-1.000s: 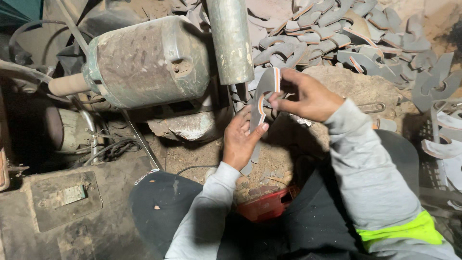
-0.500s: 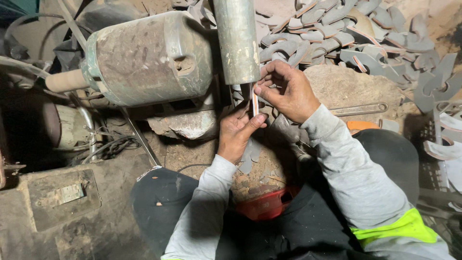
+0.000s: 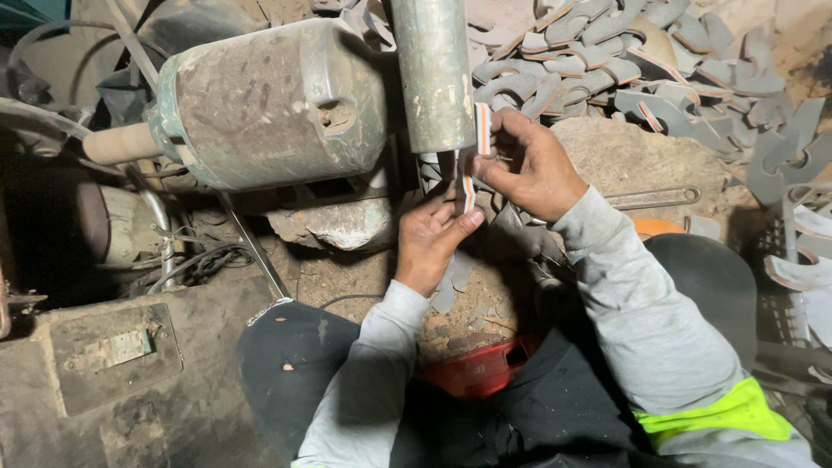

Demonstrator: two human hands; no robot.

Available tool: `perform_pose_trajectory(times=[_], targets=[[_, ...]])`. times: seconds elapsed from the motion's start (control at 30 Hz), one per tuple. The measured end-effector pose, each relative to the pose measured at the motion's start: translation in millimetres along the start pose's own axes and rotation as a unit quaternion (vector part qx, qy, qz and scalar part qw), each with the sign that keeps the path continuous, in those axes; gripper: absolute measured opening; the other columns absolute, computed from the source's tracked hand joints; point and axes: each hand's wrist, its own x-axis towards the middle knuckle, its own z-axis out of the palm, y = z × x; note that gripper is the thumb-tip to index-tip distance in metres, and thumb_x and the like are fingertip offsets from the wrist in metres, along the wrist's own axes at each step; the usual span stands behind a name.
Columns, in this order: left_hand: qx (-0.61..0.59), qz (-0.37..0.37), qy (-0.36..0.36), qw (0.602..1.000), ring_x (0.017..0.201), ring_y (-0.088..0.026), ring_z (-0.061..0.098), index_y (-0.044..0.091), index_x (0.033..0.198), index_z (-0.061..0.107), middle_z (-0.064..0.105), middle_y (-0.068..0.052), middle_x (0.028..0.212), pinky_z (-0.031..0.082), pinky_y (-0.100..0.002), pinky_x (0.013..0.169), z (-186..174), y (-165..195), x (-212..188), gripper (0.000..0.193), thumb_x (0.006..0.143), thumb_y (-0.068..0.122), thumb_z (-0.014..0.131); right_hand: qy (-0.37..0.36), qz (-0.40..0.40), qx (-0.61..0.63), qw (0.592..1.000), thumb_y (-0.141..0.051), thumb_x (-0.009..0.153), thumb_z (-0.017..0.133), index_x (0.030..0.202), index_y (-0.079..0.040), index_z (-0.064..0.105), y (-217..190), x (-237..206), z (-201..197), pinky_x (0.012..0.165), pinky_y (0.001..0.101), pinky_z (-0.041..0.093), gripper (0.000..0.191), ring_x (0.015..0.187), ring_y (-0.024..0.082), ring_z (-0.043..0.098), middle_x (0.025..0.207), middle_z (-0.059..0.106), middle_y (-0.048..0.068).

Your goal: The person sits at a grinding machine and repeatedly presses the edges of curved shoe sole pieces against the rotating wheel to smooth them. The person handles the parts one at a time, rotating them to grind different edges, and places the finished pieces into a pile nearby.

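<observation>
Both hands pinch one curved metal piece [image 3: 472,160] edge-on: right hand [image 3: 529,169] fingers at top, left hand [image 3: 429,238] fingers below, beside the motor [image 3: 269,104]. Cut blanks [image 3: 607,52] litter the dirt floor [image 3: 347,277].

The dirt floor [image 3: 347,277] is rough and dusty. A heap of flat grey curved metal blanks [image 3: 624,61] lies on it at the top right, beside a large stone [image 3: 633,156]. Black cables [image 3: 199,260] trail at the left, near a rusty metal plate [image 3: 113,355].
</observation>
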Motion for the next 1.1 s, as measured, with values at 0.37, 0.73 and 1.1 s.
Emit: perform_pose_trajectory(times=[0.37, 0.73, 1.1], targets=[[-0.028, -0.020, -0.008, 0.999, 0.102, -0.018, 0.071, -0.010, 0.133, 0.061, 0.073, -0.014, 0.113, 0.059, -0.032, 0.085, -2, 8, 1, 0.045, 0.094, 0.006, 0.075, 0.008, -0.020, 0.004, 1.000, -0.002, 0.096, 0.073, 0.117, -0.001, 0.057, 1, 6, 9, 0.089, 0.0251, 0.058, 0.027, 0.097, 0.009, 0.066, 0.106, 0.066, 0.002], [0.075, 0.008, 0.015, 0.997, 0.105, -0.016, 0.069, -0.009, 0.136, 0.058, 0.073, -0.012, 0.111, 0.057, -0.030, 0.097, -5, -6, 3, 0.051, 0.090, 0.002, 0.077, -0.030, 0.000, -0.056, 0.998, -0.005, 0.090, 0.075, 0.119, -0.002, 0.059, -4, 2, -11, 0.091, 0.0268, 0.054, 0.033, 0.100, 0.009, 0.063, 0.106, 0.067, 0.001], [-0.004, -0.025, -0.006, 1.000, 0.103, -0.018, 0.069, -0.013, 0.133, 0.061, 0.072, -0.014, 0.118, 0.059, -0.033, 0.085, -5, 8, 2, 0.045, 0.095, 0.006, 0.076, -0.002, -0.015, -0.003, 1.000, -0.002, 0.094, 0.073, 0.116, -0.002, 0.058, -1, 8, 4, 0.091, 0.0265, 0.058, 0.027, 0.099, 0.009, 0.067, 0.107, 0.067, 0.002]])
